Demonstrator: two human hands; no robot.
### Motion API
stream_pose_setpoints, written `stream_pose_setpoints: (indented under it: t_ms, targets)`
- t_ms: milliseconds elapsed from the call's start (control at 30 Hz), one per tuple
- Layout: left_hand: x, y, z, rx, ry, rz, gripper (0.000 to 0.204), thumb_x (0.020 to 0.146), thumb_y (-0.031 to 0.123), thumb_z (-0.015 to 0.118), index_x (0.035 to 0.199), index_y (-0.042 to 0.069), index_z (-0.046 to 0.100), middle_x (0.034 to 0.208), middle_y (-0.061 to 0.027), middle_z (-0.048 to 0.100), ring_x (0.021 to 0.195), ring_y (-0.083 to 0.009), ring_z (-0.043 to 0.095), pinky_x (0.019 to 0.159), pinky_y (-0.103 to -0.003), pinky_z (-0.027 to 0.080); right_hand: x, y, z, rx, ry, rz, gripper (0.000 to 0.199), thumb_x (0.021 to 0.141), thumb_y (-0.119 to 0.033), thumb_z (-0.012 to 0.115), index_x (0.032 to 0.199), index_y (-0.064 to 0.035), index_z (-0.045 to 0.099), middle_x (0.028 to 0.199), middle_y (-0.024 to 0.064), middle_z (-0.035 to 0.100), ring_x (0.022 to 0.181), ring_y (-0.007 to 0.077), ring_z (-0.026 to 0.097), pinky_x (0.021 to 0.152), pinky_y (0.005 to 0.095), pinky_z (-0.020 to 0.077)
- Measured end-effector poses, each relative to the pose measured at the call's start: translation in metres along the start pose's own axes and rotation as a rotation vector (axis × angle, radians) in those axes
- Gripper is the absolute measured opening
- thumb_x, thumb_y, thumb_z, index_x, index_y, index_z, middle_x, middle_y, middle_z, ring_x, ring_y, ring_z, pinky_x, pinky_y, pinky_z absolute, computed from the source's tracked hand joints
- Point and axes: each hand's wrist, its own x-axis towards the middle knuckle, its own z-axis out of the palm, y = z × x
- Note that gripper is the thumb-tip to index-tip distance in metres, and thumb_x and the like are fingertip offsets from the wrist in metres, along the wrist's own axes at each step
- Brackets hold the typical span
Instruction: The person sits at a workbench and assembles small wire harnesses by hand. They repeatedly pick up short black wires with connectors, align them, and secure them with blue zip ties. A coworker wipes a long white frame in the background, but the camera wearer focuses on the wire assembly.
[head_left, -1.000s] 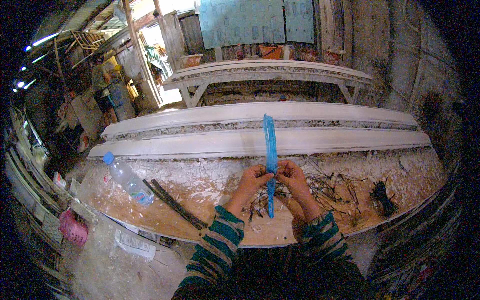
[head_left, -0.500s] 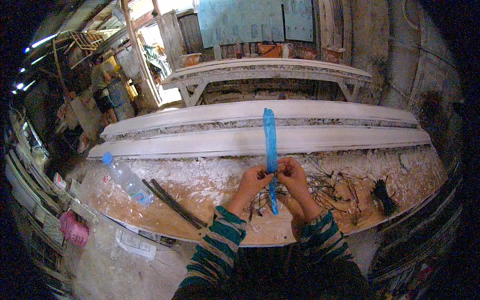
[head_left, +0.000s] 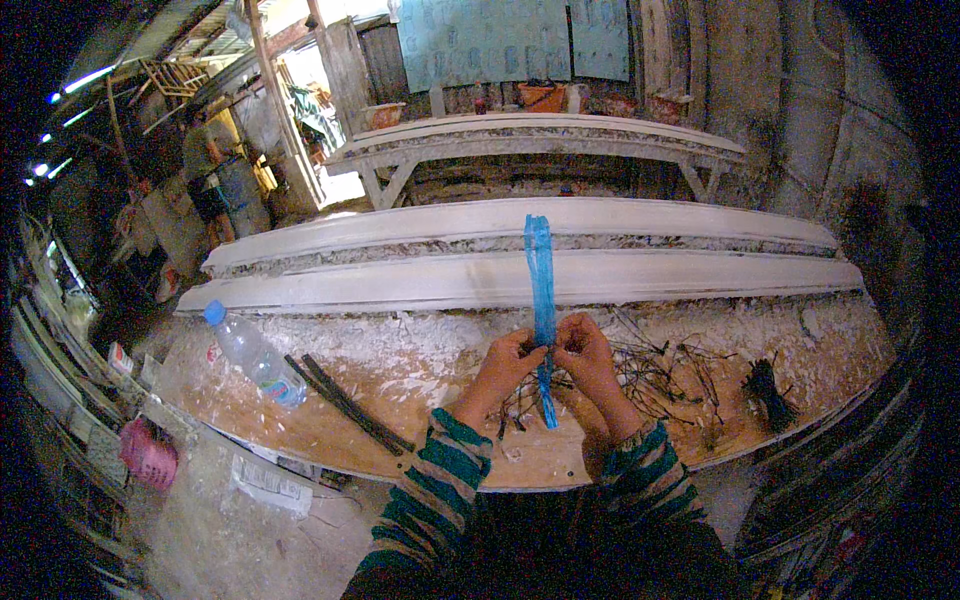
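A long, flat, blue plastic strip (head_left: 541, 275), perhaps a folded bundle, points away from me across the white mouldings. Both hands pinch it at about its lower third. My left hand (head_left: 503, 366) is closed on it from the left. From the right, my right hand (head_left: 590, 362) is closed at the same spot, fingertips almost meeting the left ones. What lies between the fingertips is too small to make out. The strip's narrow lower end hangs just below my hands. Thin dark ties (head_left: 655, 375) lie loose under and beside my right hand.
A clear bottle with a blue cap (head_left: 255, 355) lies at the left, beside long dark strands (head_left: 350, 407). A dark tied bundle (head_left: 768, 393) rests at the right. Two white mouldings (head_left: 400, 283) run across the table. Behind stands another bench (head_left: 540, 135); a person (head_left: 205, 165) is far left.
Hardly anything differs. Both hands stay at the same place on the blue strip, with only slight finger movement.
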Motion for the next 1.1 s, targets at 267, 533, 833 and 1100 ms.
stream_pose_setpoints:
  t_ms: [267,533,833,1100]
  targets:
    - [0.000,0.001,0.001,-0.034,-0.036,-0.025,0.021,0.079,0.009,0.055,0.098,0.001,0.058,0.086,-0.0051,0.061,0.077,-0.0119,0.055,0.070,-0.026,0.045,-0.002,-0.003,0.001,-0.068,0.025,-0.025,0.030,0.065,0.007,0.057,0.086,-0.0086,0.043,0.073,-0.0025,0.045,0.067,0.0059,0.046,0.060,0.0194,0.0405]
    - [0.000,-0.001,0.001,-0.109,-0.077,-0.021,0.022,0.080,0.011,0.055,0.099,0.002,0.058,0.090,-0.0045,0.060,0.080,-0.0126,0.054,0.074,-0.026,0.043,0.004,0.010,-0.002,-0.125,0.048,-0.018,0.032,0.066,0.006,0.058,0.089,-0.0092,0.042,0.072,-0.0021,0.046,0.066,0.0062,0.047,0.059,0.0192,0.0412]
    - [0.005,-0.011,-0.006,-0.234,-0.095,-0.103,0.017,0.079,0.017,0.057,0.090,0.003,0.058,0.084,-0.0012,0.058,0.078,-0.0094,0.050,0.070,-0.025,0.042,0.005,0.002,-0.005,0.131,-0.016,0.151,0.037,0.071,0.003,0.061,0.102,-0.0092,0.044,0.075,0.0033,0.056,0.070,0.0113,0.055,0.061,0.0232,0.0460]
    - [0.006,-0.007,-0.008,-0.325,-0.101,-0.131,0.016,0.080,0.016,0.057,0.091,0.004,0.058,0.083,0.0000,0.058,0.076,-0.0084,0.052,0.070,-0.023,0.043,0.002,-0.007,-0.006,0.307,-0.034,0.256,0.033,0.074,-0.004,0.062,0.101,-0.0088,0.045,0.078,0.0059,0.059,0.071,0.0145,0.057,0.064,0.0264,0.0468]
